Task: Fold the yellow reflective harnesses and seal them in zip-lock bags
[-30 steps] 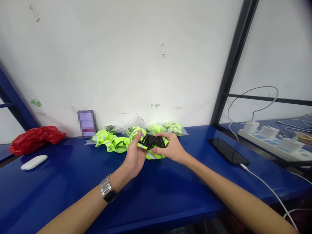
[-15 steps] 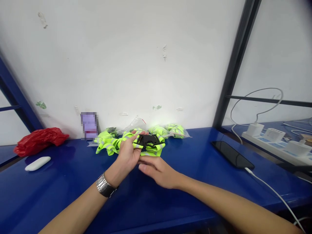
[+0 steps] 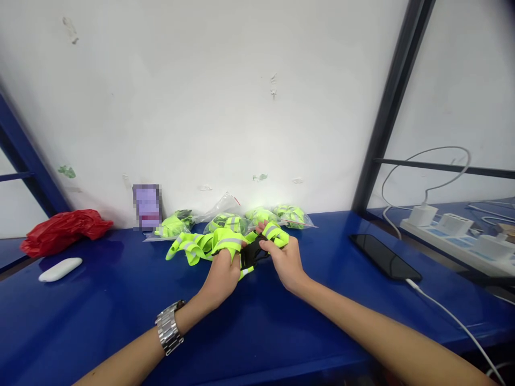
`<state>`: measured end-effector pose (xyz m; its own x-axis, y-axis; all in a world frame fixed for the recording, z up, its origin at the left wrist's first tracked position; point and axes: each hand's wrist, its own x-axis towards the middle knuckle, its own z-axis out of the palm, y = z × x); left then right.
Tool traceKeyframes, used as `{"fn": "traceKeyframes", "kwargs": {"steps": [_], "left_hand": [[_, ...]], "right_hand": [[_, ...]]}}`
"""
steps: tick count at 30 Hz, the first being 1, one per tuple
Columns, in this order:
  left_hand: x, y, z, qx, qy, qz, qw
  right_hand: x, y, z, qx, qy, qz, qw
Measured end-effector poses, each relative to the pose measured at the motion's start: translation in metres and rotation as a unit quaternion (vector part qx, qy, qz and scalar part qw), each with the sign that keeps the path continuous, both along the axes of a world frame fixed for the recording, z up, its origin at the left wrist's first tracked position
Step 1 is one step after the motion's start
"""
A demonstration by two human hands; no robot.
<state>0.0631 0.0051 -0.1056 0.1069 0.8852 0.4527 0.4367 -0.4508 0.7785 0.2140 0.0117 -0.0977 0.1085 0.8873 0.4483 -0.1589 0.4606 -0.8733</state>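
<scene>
Both hands are closed on the strap [image 3: 230,240], one at each side of its black buckle [image 3: 251,254]. The left hand [image 3: 222,279] pinches the bright band on its side; the right hand [image 3: 288,264] has thumb and fingers on the other side, close to the buckle. How firmly either one squeezes, I cannot tell. The strap is between and above the hands, its loose folds trailing left of the grip over the desk [image 3: 257,335].

The band looks light, soft and limp, so it will likely fold and sag wherever it is unsupported. The buckle looks like stiff, smooth plastic, perhaps a bit slippery, and neither part seems fragile. The surest hold is probably on the band right beside the buckle, one hand per side; gripped farther out, the buckle could swing or twist.

Half a second ago the buckle sat face up over the open left palm, with the right hand below, off the buckle. Now the left hand is turned over with its back showing, the right hand is up on the strap, and the buckle is tilted and partly hidden. The bagged strap [image 3: 237,222] behind the grip shows more fully.
</scene>
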Motion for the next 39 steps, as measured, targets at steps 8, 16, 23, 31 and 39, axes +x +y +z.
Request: {"fn": "traceKeyframes", "kwargs": {"steps": [8,16,23,31,39], "left_hand": [[-0.020,-0.008,-0.009,0.078,0.156,-0.066,0.982],[-0.030,-0.009,-0.008,0.035,0.208,-0.120,0.970],[-0.027,-0.013,-0.012,-0.049,0.237,-0.069,0.968],[-0.027,-0.025,-0.012,-0.082,0.277,-0.055,0.956],[-0.016,-0.024,-0.007,-0.036,0.228,-0.069,0.971]], "right_hand": [[0.017,-0.005,-0.001,-0.053,-0.040,0.113,0.991],[0.013,-0.005,-0.003,-0.006,-0.250,0.012,0.968],[0.024,-0.016,-0.003,0.178,-0.689,-0.011,0.702],[0.024,-0.029,-0.001,0.213,-0.700,0.066,0.678],[0.015,-0.038,0.003,0.200,-0.676,0.089,0.703]]}}
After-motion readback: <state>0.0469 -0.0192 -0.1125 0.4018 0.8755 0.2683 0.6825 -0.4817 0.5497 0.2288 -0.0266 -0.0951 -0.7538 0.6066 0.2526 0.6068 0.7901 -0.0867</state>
